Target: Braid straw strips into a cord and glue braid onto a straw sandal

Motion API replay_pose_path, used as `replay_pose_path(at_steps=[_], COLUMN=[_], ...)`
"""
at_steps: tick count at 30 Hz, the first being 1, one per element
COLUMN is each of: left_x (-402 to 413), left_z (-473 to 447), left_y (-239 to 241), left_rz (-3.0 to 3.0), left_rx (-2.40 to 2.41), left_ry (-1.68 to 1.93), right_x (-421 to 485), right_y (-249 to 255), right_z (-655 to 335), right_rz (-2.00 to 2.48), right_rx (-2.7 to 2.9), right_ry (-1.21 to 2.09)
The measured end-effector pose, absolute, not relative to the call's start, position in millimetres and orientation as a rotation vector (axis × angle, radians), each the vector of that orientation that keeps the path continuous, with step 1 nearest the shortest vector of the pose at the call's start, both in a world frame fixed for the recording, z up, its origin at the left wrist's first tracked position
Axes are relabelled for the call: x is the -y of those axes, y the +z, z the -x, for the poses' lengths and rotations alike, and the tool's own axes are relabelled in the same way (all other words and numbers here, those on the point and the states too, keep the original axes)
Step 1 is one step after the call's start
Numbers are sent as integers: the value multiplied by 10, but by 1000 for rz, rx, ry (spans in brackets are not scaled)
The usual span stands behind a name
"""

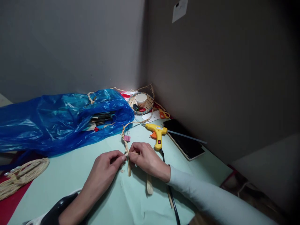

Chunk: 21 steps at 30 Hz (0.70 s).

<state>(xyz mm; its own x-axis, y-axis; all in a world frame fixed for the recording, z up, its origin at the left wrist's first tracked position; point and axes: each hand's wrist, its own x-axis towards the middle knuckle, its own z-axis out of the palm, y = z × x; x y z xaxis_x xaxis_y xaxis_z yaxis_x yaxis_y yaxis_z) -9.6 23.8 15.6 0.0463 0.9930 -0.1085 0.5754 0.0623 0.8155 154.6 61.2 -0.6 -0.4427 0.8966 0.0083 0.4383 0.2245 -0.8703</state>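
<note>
A long straw-coloured braid runs from the back of the table towards me, its near end between my hands. My left hand pinches that end from the left, thumb and forefinger together. From the right, my right hand grips the braid's strands, fingers curled. One flat loose strand hangs down towards me from the pinch. Just behind the hands, a pink binder clip lies beside the braid. To the right of it lies a yellow glue gun with an orange trigger.
A blue plastic bag covers the back left. Behind stands a woven tray with a white cup. Orange scissors and a dark phone lie at right. A black cord crosses the front; a braided piece sits left.
</note>
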Motion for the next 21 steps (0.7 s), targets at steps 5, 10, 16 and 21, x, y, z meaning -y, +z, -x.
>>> replay_pose_path(at_steps=[5, 10, 16, 21], left_x=[-64, 86, -26, -257], left_z=[-66, -248, -103, 71], left_y=[185, 1, 107, 122], left_rz=[-1780, -1921, -1765, -1343], left_rx=[-1744, -1698, -1658, -1491], left_ry=[746, 714, 803, 733], right_x=[-608, -645, -636, -635], right_y=[-6, -14, -13, -13], right_z=[-1531, -1536, -1545, -1590], right_rz=[1190, 1108, 1069, 1078], right_rx=[1878, 1752, 1645, 1748], right_ry=[1213, 1532, 1650, 1613])
